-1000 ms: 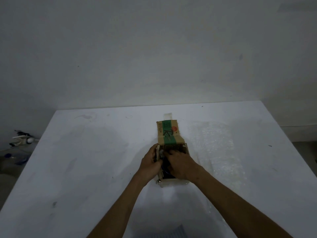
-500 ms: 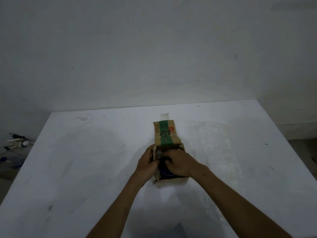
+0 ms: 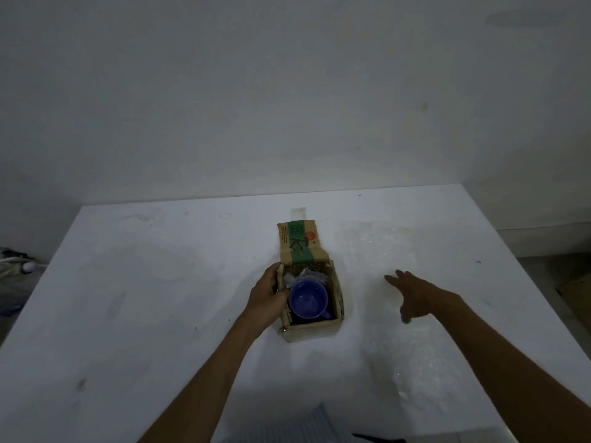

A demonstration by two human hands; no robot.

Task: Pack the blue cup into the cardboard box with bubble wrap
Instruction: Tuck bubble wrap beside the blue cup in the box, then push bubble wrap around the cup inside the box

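Right at the front edge there's just a scrap of striped fabric (image 3: 315, 425) peeking in, and above it the two forearms fan out across the white table (image 3: 128, 314). Here's the change: the right hand (image 3: 412, 294) has come out of the box and swung off to the side, and it now hovers with fingers spread and holding nothing, low over the sheet of bubble wrap (image 3: 393, 282) that lies flat on the table just beside the box. Half a second ago both hands were bunched together over the opening and the cup was mostly hidden; now it's in plain sight. The left hand (image 3: 268, 294) has stayed where it was, fingers closed on the left wall of the cardboard box (image 3: 315, 327), thumb hooked over the rim, steadying it. And there sits the blue cup (image 3: 307, 298), upright inside the box, mouth up, its handle towards the near right corner, with a crumple of pale wrap or paper (image 3: 307, 274) tucked in behind it. So the cup is seated, I'd say, and the reach looks like it's going for more padding to fill in around or over the top. Beyond the cup, the printed green-and-brown lid flap (image 3: 299, 241) stands folded back, wide open, same as a second ago, so closing up is yet to come.
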